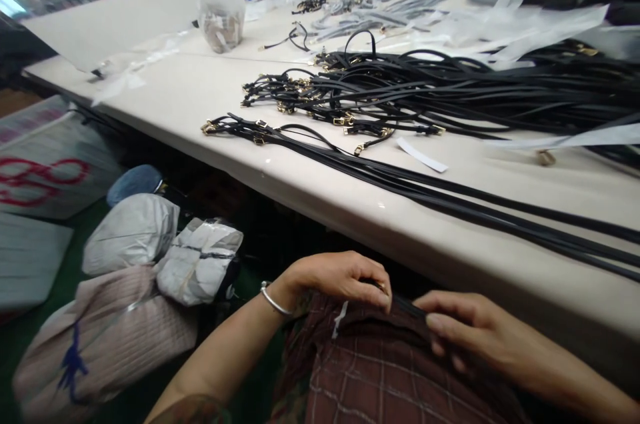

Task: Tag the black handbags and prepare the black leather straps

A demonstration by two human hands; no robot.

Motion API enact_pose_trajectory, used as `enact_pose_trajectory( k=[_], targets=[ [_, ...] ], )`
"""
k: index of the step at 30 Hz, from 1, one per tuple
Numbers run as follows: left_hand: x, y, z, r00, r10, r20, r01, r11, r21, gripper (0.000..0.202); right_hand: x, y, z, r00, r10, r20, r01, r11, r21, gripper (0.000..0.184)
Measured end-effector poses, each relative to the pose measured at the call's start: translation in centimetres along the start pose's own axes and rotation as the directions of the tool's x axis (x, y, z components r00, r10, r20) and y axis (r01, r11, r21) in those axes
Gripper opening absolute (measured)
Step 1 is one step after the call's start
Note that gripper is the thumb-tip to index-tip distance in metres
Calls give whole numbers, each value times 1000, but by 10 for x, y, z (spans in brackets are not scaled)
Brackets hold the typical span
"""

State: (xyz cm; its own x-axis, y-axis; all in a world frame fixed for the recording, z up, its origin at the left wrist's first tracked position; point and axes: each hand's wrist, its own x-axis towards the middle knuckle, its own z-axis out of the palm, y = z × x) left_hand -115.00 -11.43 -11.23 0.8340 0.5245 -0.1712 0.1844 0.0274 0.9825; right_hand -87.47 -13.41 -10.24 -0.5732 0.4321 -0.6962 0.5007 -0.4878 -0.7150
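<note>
Over the lap, just below the table edge, my left hand is closed around one end of a narrow black strap. A small glint of gold shows by its fingertips. My right hand pinches the same strap a short way to the right, thumb against fingers. Most of the strap is hidden by the hands and the dark cloth. Above them, several long black straps with gold buckles lie side by side along the table's front. Behind these is a large tangled pile of similar black straps.
The pale table runs across the view, its front edge above my hands. A clear plastic bag stands at the back. A white paper strip lies among the straps. Wrapped bundles sit on the floor at left.
</note>
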Motion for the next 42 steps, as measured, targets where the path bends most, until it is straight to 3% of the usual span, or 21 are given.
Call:
enact_pose_trajectory(
  k=[2,4,7,10,13,15,19,23,27,31,36,42],
  targets=[
    [12,7,5,998,43,-41,-42,999,25,24,11,-12,9,997,-58,-48,58,998,-2,48],
    [16,10,7,981,49,-188,-45,999,26,22,14,-12,6,989,-77,-130,79,997,11,51],
    [10,7,6,927,-67,-368,10,988,-154,29,5,1,-11,981,-12,-196,34,993,109,60],
    [6,-1,10,910,-153,-385,-21,910,-413,42,-6,9,-22,984,62,-166,-25,976,218,58],
    [8,-7,19,895,-88,-437,-188,815,-549,51,-11,2,-18,993,15,-121,20,960,279,48],
    [11,-9,23,880,-77,-468,-262,744,-615,53,-12,-8,-11,988,7,-151,36,959,282,47],
    [14,-12,26,875,-91,-475,-330,606,-724,42,-13,-22,0,971,66,-230,-1,963,269,59],
    [15,-14,28,870,-109,-481,-364,516,-775,32,-12,-21,0,963,54,-263,38,942,332,58],
    [17,-10,32,815,-142,-562,-423,517,-744,34,-6,-12,-7,945,96,-312,24,933,360,60],
    [21,-2,37,752,-160,-639,-469,552,-690,41,2,-6,-8,921,30,-388,112,935,337,58],
    [25,3,41,767,-125,-629,-438,615,-656,47,14,-2,0,948,-24,-318,148,917,370,55],
    [23,1,41,740,-135,-659,-409,688,-599,46,8,-1,-5,945,-2,-327,127,924,362,52]
  ],
)
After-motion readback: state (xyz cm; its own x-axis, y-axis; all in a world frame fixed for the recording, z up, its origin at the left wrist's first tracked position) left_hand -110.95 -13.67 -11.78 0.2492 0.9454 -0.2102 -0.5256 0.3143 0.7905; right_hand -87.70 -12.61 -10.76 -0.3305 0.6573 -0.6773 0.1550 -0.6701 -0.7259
